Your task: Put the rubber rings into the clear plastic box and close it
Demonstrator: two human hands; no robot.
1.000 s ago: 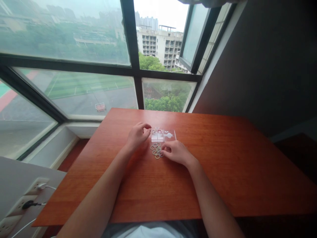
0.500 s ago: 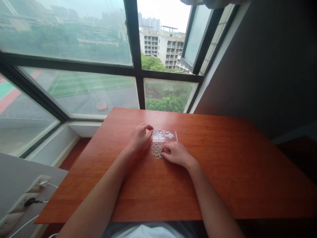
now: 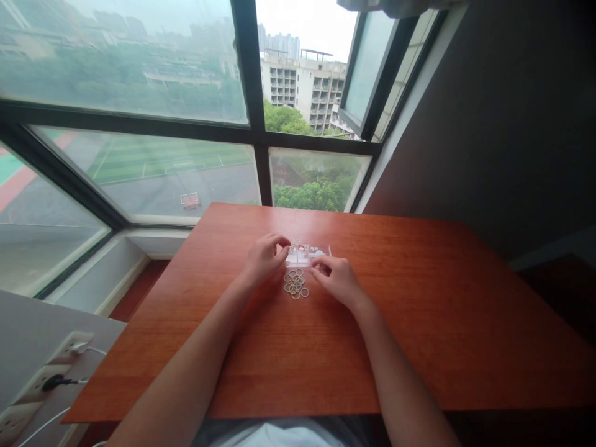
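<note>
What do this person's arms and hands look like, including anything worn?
The left hand and right hand are bare, with no gloves or watch visible. The left forearm and right forearm taper, with no sleeves in view. Pale clothing shows at the bottom edge.

Daylight comes from the window (image 3: 259, 138) ahead; the sky (image 3: 307, 25) burns out to white. Upper left pane (image 3: 125, 65) hazy, low in contrast. Table (image 3: 298, 360): pale sheen toward far edge, soft shadow beside the left forearm (image 3: 198, 347). Wall (image 3: 503, 118) at right near black (detail lost). Wide-angle stretch toward the edges; small rings (image 3: 294, 287) slightly soft.
</note>
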